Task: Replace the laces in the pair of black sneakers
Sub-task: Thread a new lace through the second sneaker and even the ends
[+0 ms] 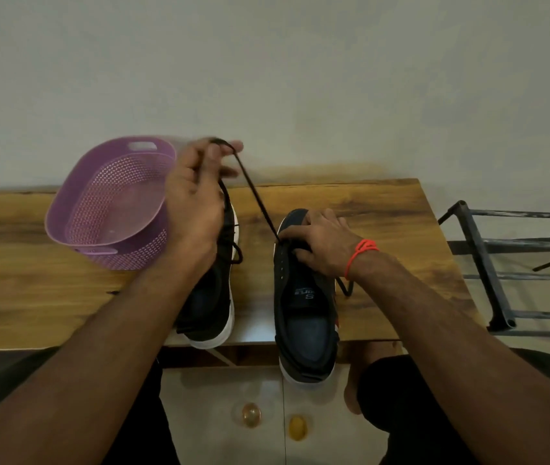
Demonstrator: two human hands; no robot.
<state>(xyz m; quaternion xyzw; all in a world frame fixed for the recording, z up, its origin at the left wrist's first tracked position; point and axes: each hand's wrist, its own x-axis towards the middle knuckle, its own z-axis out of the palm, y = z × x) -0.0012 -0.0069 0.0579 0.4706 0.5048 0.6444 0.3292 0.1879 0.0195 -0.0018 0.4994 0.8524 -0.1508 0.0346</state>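
Purple perforated basket [105, 209] sitting far left on the wooden surface [384, 209], tilted toward the viewer, its right side passing behind the left hand. Left hand [196, 196] hovering raised above the toe of the left sneaker [215, 307], fingers curling around and pinching a black lace [256, 199]; lace looping over the fingertips and running taut, diagonally down to the right, into the eyelet area of the right sneaker [304, 317]. Another black lace strand hanging from the same hand down onto the left sneaker. Both sneakers standing upright side by side near the surface's front edge, well apart from each other, heels toward the viewer and overhanging the edge slightly; white soles showing. Right hand [320, 243] resting on the forepart of the right sneaker, fingers pressing and gripping at the tongue where the lace enters. Red thread band [361, 251] circling the right wrist. Dark metal rack [488, 263] standing beyond the surface, far right.
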